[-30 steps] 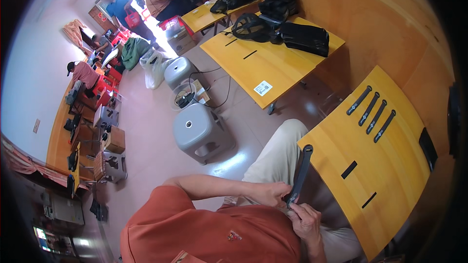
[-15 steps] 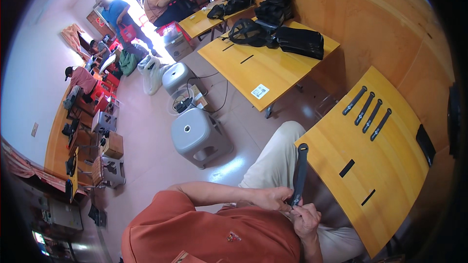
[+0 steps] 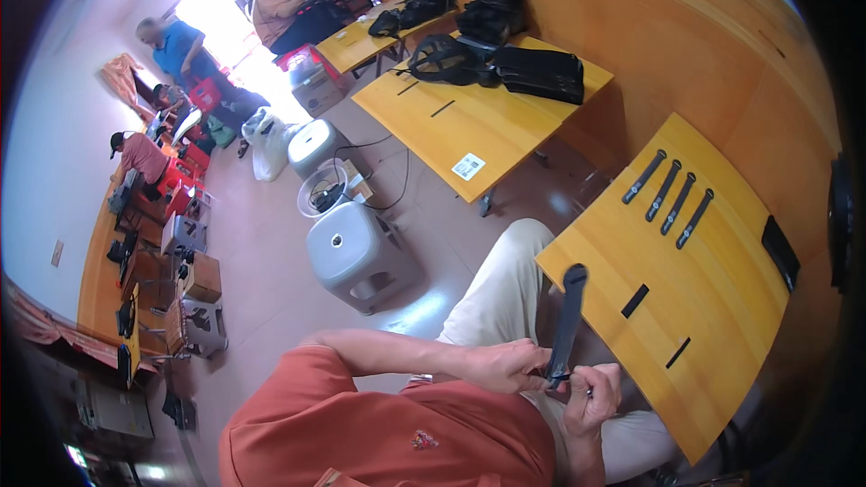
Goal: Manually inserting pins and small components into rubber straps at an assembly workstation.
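A black strap (image 3: 566, 320) with a rounded, looped end stands tilted up over my lap. The closed fingers of my left hand (image 3: 512, 366) grip it near its lower end. Close beside, my right hand (image 3: 593, 401) is closed in a pinch at the strap's bottom; a thin dark piece shows between its fingers, too small to name. Four-sided and yellow, the wooden table (image 3: 713, 325) to my right bears several similar black straps (image 3: 669, 198) laid side by side.
A black flat item (image 3: 781, 254) lies at the table's far right edge. Ahead, another yellow table (image 3: 505, 140) carries black bags (image 3: 539, 74). Grey plastic stools (image 3: 356, 248) and a cable stand on the floor at left. Several people work or stand farther back.
Both hands have shifted slightly to the right, and the strap leans a little more to the right. The right hand has moved a bit away from the left. A standing person in blue has changed posture.
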Tool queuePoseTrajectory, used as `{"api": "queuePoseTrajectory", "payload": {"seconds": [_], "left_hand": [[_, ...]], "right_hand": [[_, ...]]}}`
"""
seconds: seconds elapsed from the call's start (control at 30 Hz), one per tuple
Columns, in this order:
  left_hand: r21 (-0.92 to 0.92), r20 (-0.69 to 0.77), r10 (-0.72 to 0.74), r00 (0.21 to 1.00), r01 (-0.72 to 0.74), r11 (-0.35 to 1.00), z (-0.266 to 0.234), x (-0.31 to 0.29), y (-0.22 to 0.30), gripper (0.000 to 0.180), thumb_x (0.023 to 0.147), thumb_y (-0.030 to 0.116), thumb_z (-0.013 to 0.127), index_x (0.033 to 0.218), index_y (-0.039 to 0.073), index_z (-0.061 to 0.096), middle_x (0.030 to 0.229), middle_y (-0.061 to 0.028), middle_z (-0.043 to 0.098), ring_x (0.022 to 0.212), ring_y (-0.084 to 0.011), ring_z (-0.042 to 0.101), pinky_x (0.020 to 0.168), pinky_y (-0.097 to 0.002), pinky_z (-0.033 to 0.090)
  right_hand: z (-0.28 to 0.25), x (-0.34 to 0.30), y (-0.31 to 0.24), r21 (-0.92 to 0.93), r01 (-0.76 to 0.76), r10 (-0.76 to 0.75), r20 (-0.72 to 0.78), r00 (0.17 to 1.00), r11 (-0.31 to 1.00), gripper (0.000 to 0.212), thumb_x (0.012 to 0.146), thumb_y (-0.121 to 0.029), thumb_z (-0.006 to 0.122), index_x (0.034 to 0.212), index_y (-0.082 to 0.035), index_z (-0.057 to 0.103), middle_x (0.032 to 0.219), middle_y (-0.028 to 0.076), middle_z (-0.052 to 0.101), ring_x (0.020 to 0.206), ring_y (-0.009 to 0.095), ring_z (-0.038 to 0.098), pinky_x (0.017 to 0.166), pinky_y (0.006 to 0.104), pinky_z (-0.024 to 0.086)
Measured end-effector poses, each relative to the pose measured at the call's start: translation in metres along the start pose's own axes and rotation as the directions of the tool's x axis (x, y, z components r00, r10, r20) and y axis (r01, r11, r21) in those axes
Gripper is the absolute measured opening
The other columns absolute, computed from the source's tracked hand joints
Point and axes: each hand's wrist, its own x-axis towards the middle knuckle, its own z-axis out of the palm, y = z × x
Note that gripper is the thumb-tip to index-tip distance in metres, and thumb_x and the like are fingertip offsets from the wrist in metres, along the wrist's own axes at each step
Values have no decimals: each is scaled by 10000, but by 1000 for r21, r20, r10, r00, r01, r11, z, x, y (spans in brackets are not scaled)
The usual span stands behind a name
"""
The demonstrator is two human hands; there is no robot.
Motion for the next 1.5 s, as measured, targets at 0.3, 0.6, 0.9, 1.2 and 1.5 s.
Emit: {"api": "queuePoseTrajectory", "payload": {"seconds": [0.3,0.6,0.9,1.2,1.5], "left_hand": [[-119,14,-26,1000,27,992,3,-5,-4,152,996,103,558,1104,-5,555,842,-87,626,751,-198,597,697,-354,480],[-385,106,-215,971,240,891,5,-5,2,203,1065,201,457,1175,51,538,775,54,422,666,-36,383,586,-223,345],[-331,126,-336,933,359,873,-9,-18,-6,206,1068,237,475,1123,53,551,728,55,423,613,-43,391,552,-220,352],[-466,10,-146,989,134,875,-11,-19,-31,477,1087,450,335,1218,26,510,737,20,365,631,-90,366,603,-252,396],[-532,-80,-232,969,156,832,-6,-11,-34,458,1073,402,430,1283,3,509,866,-54,511,781,-149,531,720,-289,469]], "right_hand": [[14,17,0,155,201,-215,81,973,967,167,823,22,691,970,-5,618,843,118,654,692,264,678,567,367,551],[-33,55,35,-120,137,-158,-187,970,983,113,868,62,633,967,8,621,832,119,663,699,246,674,647,367,555],[-217,177,149,-313,-277,-54,-745,665,908,222,974,-199,671,922,17,665,723,-30,583,658,57,490,616,242,433],[-208,192,183,-599,-245,-217,-593,775,762,145,957,-198,669,976,-57,696,824,81,721,719,201,686,668,322,533],[-136,146,239,-740,-111,27,-124,992,663,49,878,-141,677,917,-111,672,880,86,716,793,325,694,655,432,548]]}}
